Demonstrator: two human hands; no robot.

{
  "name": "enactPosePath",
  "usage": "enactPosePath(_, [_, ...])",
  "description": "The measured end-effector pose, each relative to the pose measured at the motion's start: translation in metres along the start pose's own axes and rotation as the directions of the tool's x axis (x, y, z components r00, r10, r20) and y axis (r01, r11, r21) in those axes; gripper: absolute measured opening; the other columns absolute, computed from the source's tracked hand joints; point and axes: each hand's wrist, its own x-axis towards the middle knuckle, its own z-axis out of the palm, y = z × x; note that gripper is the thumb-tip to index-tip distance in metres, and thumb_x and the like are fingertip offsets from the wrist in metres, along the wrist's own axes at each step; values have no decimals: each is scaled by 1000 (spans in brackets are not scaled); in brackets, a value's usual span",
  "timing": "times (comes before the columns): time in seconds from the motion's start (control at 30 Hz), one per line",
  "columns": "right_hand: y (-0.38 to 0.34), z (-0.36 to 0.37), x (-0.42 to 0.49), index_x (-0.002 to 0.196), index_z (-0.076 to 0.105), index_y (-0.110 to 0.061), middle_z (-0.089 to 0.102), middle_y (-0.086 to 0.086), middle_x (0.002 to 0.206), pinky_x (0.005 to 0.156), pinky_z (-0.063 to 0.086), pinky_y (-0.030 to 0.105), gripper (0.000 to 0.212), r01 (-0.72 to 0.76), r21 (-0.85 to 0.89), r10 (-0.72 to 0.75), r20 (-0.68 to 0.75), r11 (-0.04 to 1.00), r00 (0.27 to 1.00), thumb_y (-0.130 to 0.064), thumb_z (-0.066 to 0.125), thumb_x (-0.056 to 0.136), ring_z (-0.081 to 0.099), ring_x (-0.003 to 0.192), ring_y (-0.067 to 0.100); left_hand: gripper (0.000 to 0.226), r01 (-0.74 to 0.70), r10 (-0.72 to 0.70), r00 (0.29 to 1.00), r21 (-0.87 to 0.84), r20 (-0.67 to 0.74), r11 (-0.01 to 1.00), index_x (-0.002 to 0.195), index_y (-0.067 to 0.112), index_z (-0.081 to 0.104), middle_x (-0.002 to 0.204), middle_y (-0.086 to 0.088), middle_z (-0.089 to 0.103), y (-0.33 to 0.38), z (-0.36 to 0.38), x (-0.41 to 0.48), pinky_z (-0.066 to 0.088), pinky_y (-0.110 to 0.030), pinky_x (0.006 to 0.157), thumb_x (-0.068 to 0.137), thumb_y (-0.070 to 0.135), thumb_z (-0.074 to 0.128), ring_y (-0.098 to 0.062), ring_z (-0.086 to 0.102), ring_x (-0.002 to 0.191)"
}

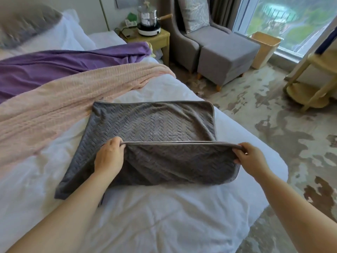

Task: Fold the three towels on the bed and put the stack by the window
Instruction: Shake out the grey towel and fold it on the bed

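Both hands raise the near hem of the grey towel (151,125) on the bed (164,216).

The left hand (109,157) pinches one end of the piped hem and the right hand (251,159) the other, fingers curled round the cloth, holding it taut above the flat far half near the bed's right edge. The pink towel (54,110) touches the grey one's far left corner, and the purple towel (54,64) lies past it toward the head end (both unfolded). The window (291,21) is well apart.
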Motion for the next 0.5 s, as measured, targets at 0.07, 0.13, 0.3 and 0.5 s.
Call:
enactPosePath(0.07, [-6,5,29,72,57,-25,64,-1,67,63,49,35,20,-2,1,2,-37,1000,999,-17,57,91,67,63,23,15,-45,45,999,-13,-17,999,103,5,57,103,-20,59,4,3,31,44,-47,77,92,15,57,-41,56,92])
enactPosePath(0.13, [-9,11,64,77,57,-25,64,-1,69,63,48,34,18,-5,17,6,-64,1000,998,-17,55,92,66,66,24,17,-70,70,997,2,-22,998,106,6,58,104,-18,58,8,10,66,45,-48,79,90,14,59,-39,56,95])
enactPosePath(0.3, [-16,39,162,91,58,-25,64,0,77,72,55,42,9,-55,134,64,-64,989,996,-20,51,94,67,75,24,19,-61,62,998,39,-22,997,110,7,58,113,-16,55,19,43,152,43,-47,86,92,14,55,-37,52,104])
enactPosePath(0.5, [-20,80,265,92,57,-27,64,0,88,74,44,35,12,-37,150,55,-119,988,991,-16,55,89,60,88,26,23,-18,19,1000,19,-23,1000,116,4,52,125,-18,47,30,91,250,40,-49,86,95,12,49,-40,46,113])
